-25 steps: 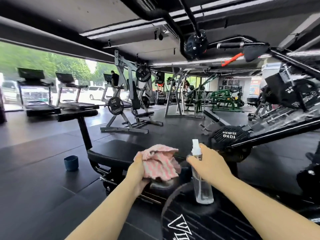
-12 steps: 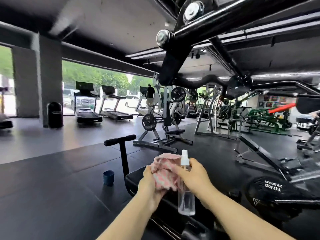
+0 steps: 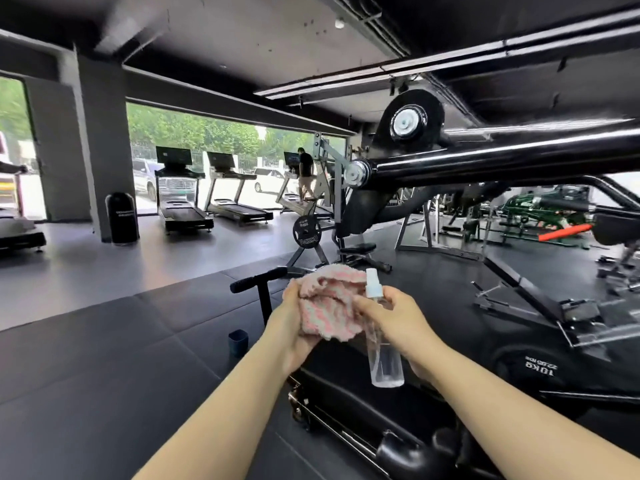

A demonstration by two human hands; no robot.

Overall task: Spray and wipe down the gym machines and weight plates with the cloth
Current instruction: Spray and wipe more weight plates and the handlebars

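My left hand (image 3: 292, 323) grips a bunched pink and white cloth (image 3: 329, 306) in front of me. My right hand (image 3: 398, 320) holds a clear spray bottle (image 3: 382, 355) upright by its neck, its white nozzle beside the cloth. Both hands are close together above the black padded seat (image 3: 363, 393) of a gym machine. The machine's thick black arm (image 3: 502, 161) runs overhead at the right. A black 10 kg weight plate (image 3: 540, 370) sits low at the right.
A black T-shaped handle post (image 3: 263, 289) stands just left of my hands, with a small blue cup (image 3: 238, 342) on the floor mat beside it. Treadmills (image 3: 183, 209) line the far windows, a person walks on one, and a black bin (image 3: 122, 218) stands by the pillar.
The view has swung left and upward, so the machine arm now crosses overhead. My hands have drawn together, the bottle's nozzle now beside the cloth.
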